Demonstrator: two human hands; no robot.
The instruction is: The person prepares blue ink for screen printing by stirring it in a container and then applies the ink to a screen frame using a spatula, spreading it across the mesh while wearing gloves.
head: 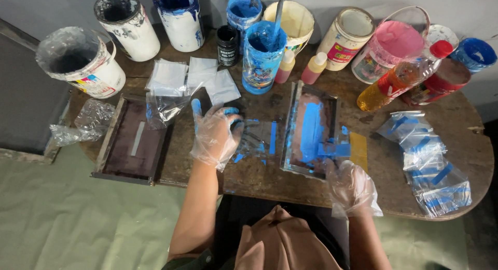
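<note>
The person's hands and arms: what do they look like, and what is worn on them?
Both hands wear thin, loose, clear plastic gloves, crinkled and reaching only to the wrists. The left hand glove is smeared with blue ink on the fingers. The right hand glove looks almost clean. Both forearms are bare, with no sleeves in view. No watch or jewellery shows.
</note>
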